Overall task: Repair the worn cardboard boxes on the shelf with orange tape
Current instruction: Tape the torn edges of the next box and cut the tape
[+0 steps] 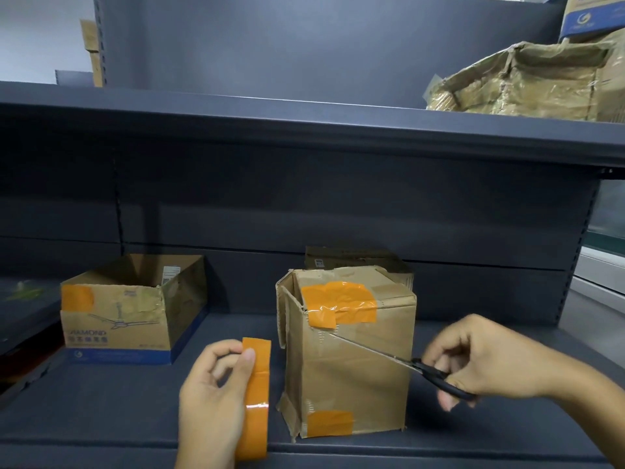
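A worn brown cardboard box (355, 370) stands on the dark shelf (101, 411), with orange tape patches on its top front edge (341, 306) and near its bottom left corner (329, 423). My left hand (211, 397) holds an orange tape roll (257, 397) edge-on, just left of the box. My right hand (487, 360) grips black-handled scissors (406, 362); their blades point up-left across the box's front toward the upper patch. A second open box (118, 319) with a fan drawing and one orange patch sits at the left.
Another flattened brown box (355, 258) leans behind the middle one. On the upper shelf (304, 120) at the right sits a crumpled, tape-wrapped box (527, 82) with a blue-printed carton (592, 15) behind it. The shelf's back panel is dark grey.
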Demonstrator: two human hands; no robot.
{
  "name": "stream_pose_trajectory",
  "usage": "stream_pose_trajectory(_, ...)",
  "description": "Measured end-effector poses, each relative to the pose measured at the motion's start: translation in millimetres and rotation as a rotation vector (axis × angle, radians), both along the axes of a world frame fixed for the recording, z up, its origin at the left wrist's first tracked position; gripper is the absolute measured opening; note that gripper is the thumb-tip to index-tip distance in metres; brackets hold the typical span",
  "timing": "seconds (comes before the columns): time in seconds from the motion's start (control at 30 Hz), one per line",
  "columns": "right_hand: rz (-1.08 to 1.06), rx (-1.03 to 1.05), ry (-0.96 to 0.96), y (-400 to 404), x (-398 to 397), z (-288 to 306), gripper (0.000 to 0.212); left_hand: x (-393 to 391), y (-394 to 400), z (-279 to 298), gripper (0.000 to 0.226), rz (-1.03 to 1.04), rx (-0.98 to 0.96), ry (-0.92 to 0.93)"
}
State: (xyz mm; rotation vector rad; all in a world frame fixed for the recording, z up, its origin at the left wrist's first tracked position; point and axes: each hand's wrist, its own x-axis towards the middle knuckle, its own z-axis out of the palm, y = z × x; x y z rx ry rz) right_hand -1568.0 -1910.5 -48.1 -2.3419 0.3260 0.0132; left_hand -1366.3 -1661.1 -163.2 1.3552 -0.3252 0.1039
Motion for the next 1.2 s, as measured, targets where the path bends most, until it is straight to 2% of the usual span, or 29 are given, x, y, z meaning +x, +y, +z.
stream_pose_trajectory(0.13,-0.028,0.065,-0.02,-6.9,-15.9,-15.6,0.03,12.4,17.4,-0.5,0.033,0.045,0.134,-0.163)
stream_pose_trajectory(0.23,-0.069,0.077,-0.021,-11.5,-25.5,-28.0,0.026,22.6,25.3,-3.6,0.04,0.071,0.238,-0.193)
stream_pose_trajectory(0.33,-0.145,0.116,-0.037,-18.6,-36.2,-42.3,0.032,33.4,29.6,-4.5,0.044,0.086,0.338,-0.247)
stream_pose_trajectory(0.4,-0.202,0.162,-0.063,-25.1,-43.8,-53.6,0.037,42.1,30.4,-5.5,0.044,0.103,0.42,-0.283)
stream_pose_trajectory(0.53,-0.418,0.225,-0.224,-38.1,-50.8,-86.8,0.068,53.1,29.9,-7.7,0.038,0.152,0.595,-0.416)
stream_pose_trajectory(0.63,-0.541,0.226,-0.268,-38.9,-46.6,-110.0,0.056,54.0,27.5,-14.2,0.035,0.143,0.741,-0.547)
stream_pose_trajectory(0.73,-0.615,0.212,-0.313,-36.4,-39.1,-125.5,0.035,54.4,24.3,-19.0,0.027,0.138,0.787,-0.594)
stream_pose_trajectory(0.87,-0.721,0.222,-0.428,-38.5,-34.8,-143.6,0.033,55.4,17.0,-21.6,0.023,0.152,0.862,-0.667)
stream_pose_trajectory(0.97,-0.744,0.254,-0.432,-40.6,-33.9,-152.5,0.029,55.6,11.3,-23.3,0.018,0.132,0.893,-0.729)
stream_pose_trajectory(1.07,-0.771,0.168,-0.374,-44.8,-32.5,-159.1,0.03,57.4,8.5,-25.7,0.014,0.075,0.958,-0.762)
stream_pose_trajectory(1.13,-0.814,0.017,-0.28,-48.8,-31.2,-161.0,0.028,59.3,4.5,-27.3,0.006,0.033,1.084,-0.777)
stream_pose_trajectory(1.2,-0.841,-0.153,-0.179,-53.1,-27.8,-158.6,0.031,62.0,-2.2,-29.1,0.009,-0.01,1.229,-0.767)
